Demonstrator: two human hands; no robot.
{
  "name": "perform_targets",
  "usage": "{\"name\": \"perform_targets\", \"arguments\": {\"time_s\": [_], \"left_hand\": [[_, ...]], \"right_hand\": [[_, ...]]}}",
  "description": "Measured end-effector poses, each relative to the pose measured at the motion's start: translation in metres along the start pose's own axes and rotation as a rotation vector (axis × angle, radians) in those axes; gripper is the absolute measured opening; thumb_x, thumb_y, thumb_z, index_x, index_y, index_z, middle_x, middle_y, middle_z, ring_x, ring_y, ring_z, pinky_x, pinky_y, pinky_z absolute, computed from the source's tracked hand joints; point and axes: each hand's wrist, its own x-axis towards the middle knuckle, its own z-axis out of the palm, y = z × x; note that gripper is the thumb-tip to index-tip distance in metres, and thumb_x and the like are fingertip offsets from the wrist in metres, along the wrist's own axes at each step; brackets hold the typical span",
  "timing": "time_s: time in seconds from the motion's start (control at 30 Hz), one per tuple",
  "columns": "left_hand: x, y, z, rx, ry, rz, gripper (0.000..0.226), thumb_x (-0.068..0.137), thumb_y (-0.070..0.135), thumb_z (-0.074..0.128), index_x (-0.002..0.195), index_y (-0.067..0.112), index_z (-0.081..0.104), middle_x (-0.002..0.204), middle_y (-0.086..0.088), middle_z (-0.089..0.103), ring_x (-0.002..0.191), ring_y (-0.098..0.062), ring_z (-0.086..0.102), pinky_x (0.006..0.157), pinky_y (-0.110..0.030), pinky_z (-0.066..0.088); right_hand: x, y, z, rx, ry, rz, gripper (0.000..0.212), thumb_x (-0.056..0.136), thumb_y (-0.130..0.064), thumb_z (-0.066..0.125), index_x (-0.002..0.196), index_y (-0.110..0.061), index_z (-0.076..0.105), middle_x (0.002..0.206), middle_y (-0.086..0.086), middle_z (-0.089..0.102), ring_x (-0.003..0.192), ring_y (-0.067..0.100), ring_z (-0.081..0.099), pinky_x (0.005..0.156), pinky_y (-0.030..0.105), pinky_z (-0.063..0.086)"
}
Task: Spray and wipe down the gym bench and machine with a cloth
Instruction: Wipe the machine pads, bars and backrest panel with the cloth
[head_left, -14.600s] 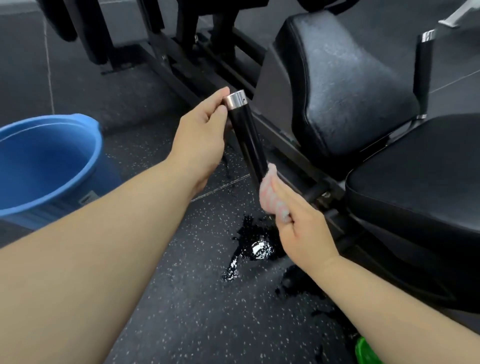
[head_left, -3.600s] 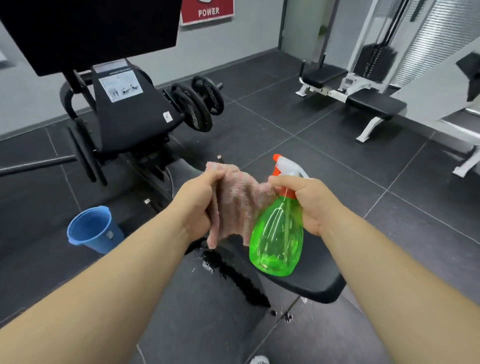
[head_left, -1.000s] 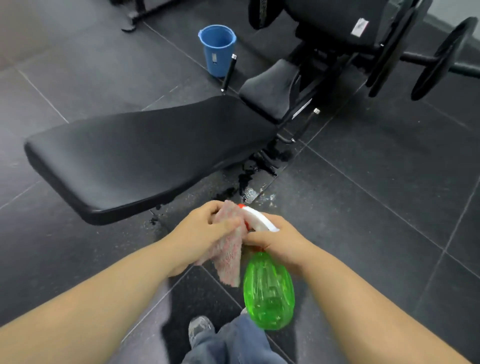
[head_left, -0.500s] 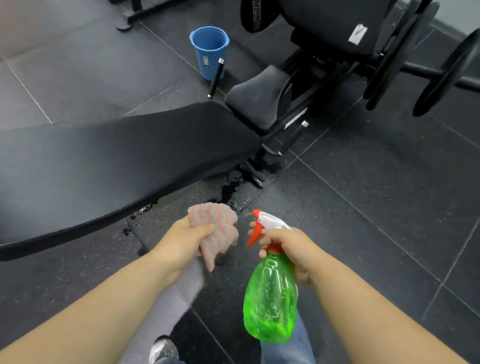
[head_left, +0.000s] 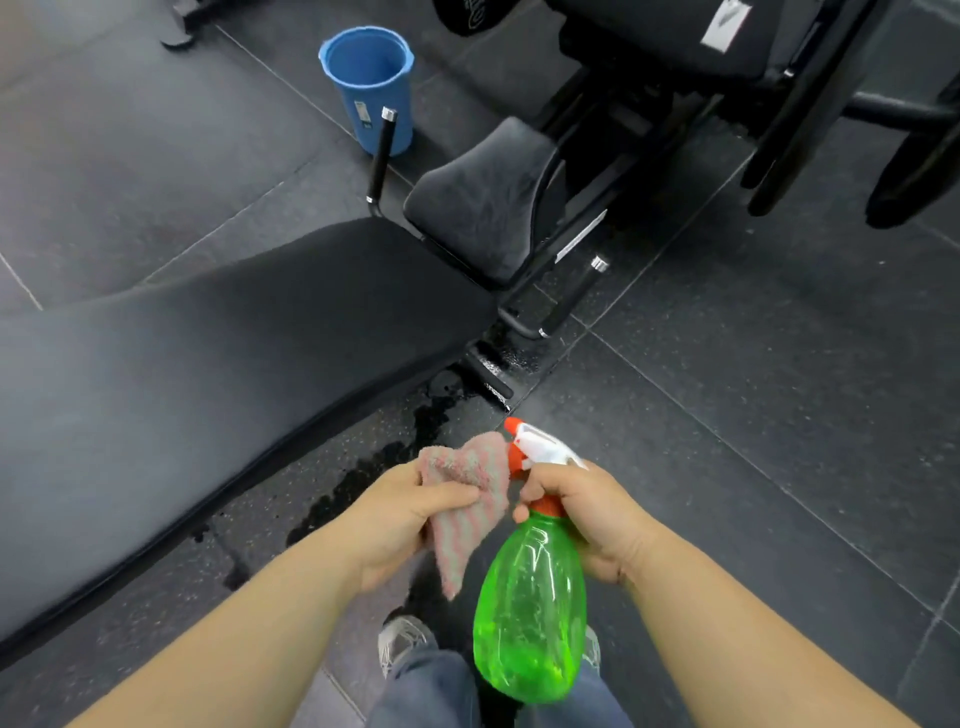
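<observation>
The left hand is curled round a pink-and-grey striped cloth, thumb pinning it to the fingers, with one limp corner hanging below. The right hand is wrapped round the neck of a green spray bottle, fingers at the orange trigger, and the nozzle points ahead and left, toward the bench. The cloth sits just beside the bottle's white head. The cloth looks soft, light and floppy, so it is best bunched in the palm for wiping. The bottle is thin clear plastic, seemingly holding little liquid, so probably light and easy to swing by the neck. The long bench pad lies to the left, near the hands, with the smaller seat pad beyond it. Both look smooth, firm and likely slick once wet. A wet patch darkens the floor beneath. The sticker on the blue bucket and the white tag on the machine are too small to read.
</observation>
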Motion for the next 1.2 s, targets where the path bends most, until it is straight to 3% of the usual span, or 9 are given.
{"name": "perform_targets", "arguments": {"time_s": [0.13,0.23,0.37,0.5,0.57,0.73,0.87,1.03,1.2], "left_hand": [[0.082,-0.018,-0.04,0.068,0.179,0.035,0.04,0.079,0.006,0.074,0.114,0.02,0.061,0.103,-0.011,0.07,0.087,-0.021,0.066,0.078,-0.039,0.049],[0.145,-0.043,-0.06,0.122,0.223,-0.015,0.03,0.09,0.004,0.065,0.119,0.008,0.058,0.097,-0.017,0.072,0.081,-0.023,0.071,0.067,-0.034,0.056],[0.262,-0.094,-0.084,0.18,0.285,-0.03,0.02,0.094,0.011,0.061,0.111,0.005,0.067,0.084,-0.026,0.072,0.085,-0.039,0.07,0.082,-0.047,0.054],[0.365,-0.125,-0.104,0.249,0.311,0.014,0.017,0.094,0.014,0.059,0.108,0.01,0.068,0.077,-0.029,0.07,0.086,-0.044,0.07,0.088,-0.053,0.052],[0.402,-0.132,-0.116,0.264,0.342,0.048,0.018,0.093,0.014,0.062,0.109,0.009,0.066,0.077,-0.027,0.071,0.079,-0.043,0.071,0.085,-0.056,0.055],[0.455,-0.135,-0.138,0.29,0.436,0.148,0.015,0.09,0.011,0.063,0.105,0.011,0.066,0.081,-0.02,0.074,0.075,-0.034,0.073,0.081,-0.048,0.057],[0.47,-0.135,-0.146,0.31,0.473,0.192,0.018,0.086,0.011,0.068,0.103,0.013,0.067,0.085,-0.017,0.075,0.082,-0.033,0.073,0.084,-0.049,0.058],[0.478,-0.14,-0.142,0.299,0.467,0.202,0.022,0.082,0.012,0.072,0.103,0.016,0.068,0.091,-0.014,0.075,0.089,-0.031,0.072,0.087,-0.048,0.057],[0.482,-0.142,-0.131,0.302,0.476,0.277,0.018,0.082,0.011,0.073,0.096,0.02,0.068,0.084,-0.006,0.075,0.083,-0.025,0.072,0.079,-0.04,0.057]], "right_hand": [[0.086,0.002,-0.024,-0.191,0.189,-0.151,0.034,0.084,0.008,0.048,0.102,-0.011,0.068,0.089,0.01,0.07,0.058,0.017,0.053,0.056,0.023,0.047],[0.162,0.007,-0.054,-0.571,0.297,-0.194,0.018,0.084,-0.009,0.058,0.093,-0.02,0.068,0.091,0.009,0.072,0.07,0.017,0.057,0.069,0.029,0.045],[0.297,0.021,-0.103,-1.155,0.262,-0.33,0.005,0.084,-0.02,0.057,0.087,-0.018,0.06,0.088,0.002,0.065,0.086,0.023,0.057,0.07,0.032,0.044],[0.404,0.022,-0.134,-1.372,0.24,-0.447,0.008,0.083,-0.023,0.057,0.084,-0.015,0.055,0.086,0.003,0.061,0.085,0.028,0.056,0.068,0.033,0.042],[0.445,0.021,-0.139,-1.419,0.249,-0.483,0.009,0.084,-0.023,0.056,0.08,-0.015,0.053,0.082,0.003,0.058,0.082,0.028,0.053,0.066,0.03,0.035],[0.518,0.022,-0.136,-1.362,0.292,-0.422,0.02,0.084,-0.022,0.05,0.095,-0.013,0.064,0.09,0.004,0.059,0.087,0.027,0.057,0.071,0.026,0.038],[0.517,0.024,-0.143,-1.348,0.331,-0.341,0.025,0.091,-0.028,0.049,0.104,-0.01,0.061,0.1,0.01,0.06,0.095,0.03,0.059,0.079,0.029,0.044],[0.491,0.038,-0.166,-1.524,0.281,-0.268,0.031,0.095,-0.02,0.041,0.121,-0.018,0.059,0.096,0.006,0.041,0.104,0.03,0.052,0.081,0.031,0.039],[0.485,0.047,-0.188,-1.436,0.324,-0.225,0.013,0.093,-0.023,0.046,0.1,-0.018,0.056,0.084,0.005,0.049,0.088,0.029,0.049,0.07,0.028,0.035]]}}
